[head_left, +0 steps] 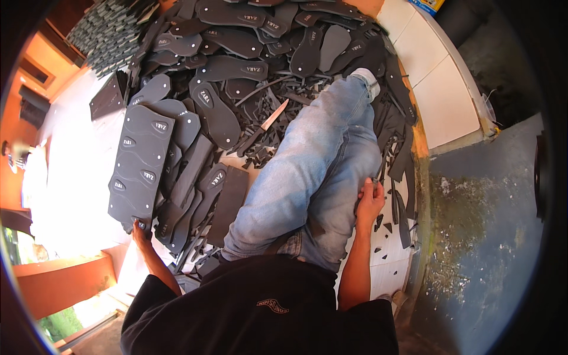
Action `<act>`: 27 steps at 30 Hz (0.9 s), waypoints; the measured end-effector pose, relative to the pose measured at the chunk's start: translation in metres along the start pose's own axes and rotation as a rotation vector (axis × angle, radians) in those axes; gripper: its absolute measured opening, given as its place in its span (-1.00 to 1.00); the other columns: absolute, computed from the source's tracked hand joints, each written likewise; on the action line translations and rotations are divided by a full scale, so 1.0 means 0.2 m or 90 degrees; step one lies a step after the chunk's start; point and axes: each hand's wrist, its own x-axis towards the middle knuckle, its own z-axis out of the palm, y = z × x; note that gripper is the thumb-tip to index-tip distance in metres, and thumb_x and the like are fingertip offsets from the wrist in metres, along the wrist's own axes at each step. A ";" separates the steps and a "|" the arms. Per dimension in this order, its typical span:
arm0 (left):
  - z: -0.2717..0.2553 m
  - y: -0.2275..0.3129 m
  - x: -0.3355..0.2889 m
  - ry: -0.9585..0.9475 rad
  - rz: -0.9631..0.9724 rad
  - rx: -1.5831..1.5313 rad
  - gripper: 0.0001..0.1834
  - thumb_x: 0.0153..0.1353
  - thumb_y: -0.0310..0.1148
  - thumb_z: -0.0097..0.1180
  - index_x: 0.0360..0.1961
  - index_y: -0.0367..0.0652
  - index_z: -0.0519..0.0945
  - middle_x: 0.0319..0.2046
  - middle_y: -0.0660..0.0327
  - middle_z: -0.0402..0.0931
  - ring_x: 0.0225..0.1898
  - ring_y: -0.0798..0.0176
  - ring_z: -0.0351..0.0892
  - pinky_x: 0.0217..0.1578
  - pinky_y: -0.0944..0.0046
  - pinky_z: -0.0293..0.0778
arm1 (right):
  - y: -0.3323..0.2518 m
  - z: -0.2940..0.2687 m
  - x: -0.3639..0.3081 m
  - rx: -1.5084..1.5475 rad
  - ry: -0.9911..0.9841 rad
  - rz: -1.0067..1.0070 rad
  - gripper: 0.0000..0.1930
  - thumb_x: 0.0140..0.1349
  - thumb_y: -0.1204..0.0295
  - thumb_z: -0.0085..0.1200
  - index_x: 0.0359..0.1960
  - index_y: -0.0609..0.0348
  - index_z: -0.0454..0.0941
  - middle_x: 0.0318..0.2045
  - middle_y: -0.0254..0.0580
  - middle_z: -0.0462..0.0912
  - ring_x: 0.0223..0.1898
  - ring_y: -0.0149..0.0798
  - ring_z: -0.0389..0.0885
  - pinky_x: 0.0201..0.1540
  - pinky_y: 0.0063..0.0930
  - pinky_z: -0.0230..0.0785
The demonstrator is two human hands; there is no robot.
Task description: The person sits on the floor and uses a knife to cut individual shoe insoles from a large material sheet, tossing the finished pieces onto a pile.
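Note:
My left hand grips the bottom edge of a dark grey foam sheet marked with several sandal-sole outlines. This sheet stands tilted on the left, beside cut soles and dark strips. Over by my right thigh, my right hand has its fingers pinched together; whether something small is between them cannot be made out. A loose cut sole lies ahead of the sheet. Among the scraps in front of my legs lies what looks like a knife, its pale pointed blade aimed away from me.
A large heap of dark soles spreads across the floor ahead. Neatly stacked soles rise at the far left. My jeans-covered legs stretch through the middle. Foam scraps litter the tiles, and a stained grey wall borders the right.

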 end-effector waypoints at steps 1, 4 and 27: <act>-0.01 -0.01 0.02 -0.024 -0.015 -0.034 -0.39 0.02 0.04 0.16 -0.02 -0.19 0.46 -0.10 0.05 0.47 -0.20 0.06 0.52 -0.35 0.06 0.49 | -0.01 -0.02 0.00 -0.001 0.013 -0.003 -0.66 0.21 0.28 0.12 -0.16 0.35 0.48 -0.57 -0.36 0.45 -0.58 -0.52 0.33 -0.49 -0.64 0.20; 0.04 -0.07 -0.10 -0.127 -0.008 -0.148 -0.44 0.04 -0.01 0.18 -0.01 -0.14 0.47 -0.13 0.07 0.49 -0.20 0.11 0.52 -0.34 0.10 0.48 | -0.06 -0.11 0.00 -0.016 0.030 -0.028 -0.67 0.21 0.28 0.12 -0.17 0.34 0.48 -0.57 -0.36 0.44 -0.58 -0.53 0.32 -0.49 -0.65 0.19; 0.25 -0.03 -0.53 -0.301 -0.053 -0.326 -0.54 0.11 -0.07 0.17 -0.02 -0.07 0.50 -0.16 0.23 0.56 -0.18 0.17 0.58 -0.26 0.20 0.58 | -0.44 -0.26 0.00 0.113 0.062 0.074 -0.82 0.20 0.33 0.10 -0.34 0.19 0.51 -0.61 -0.43 0.42 -0.63 -0.55 0.30 -0.55 -0.67 0.14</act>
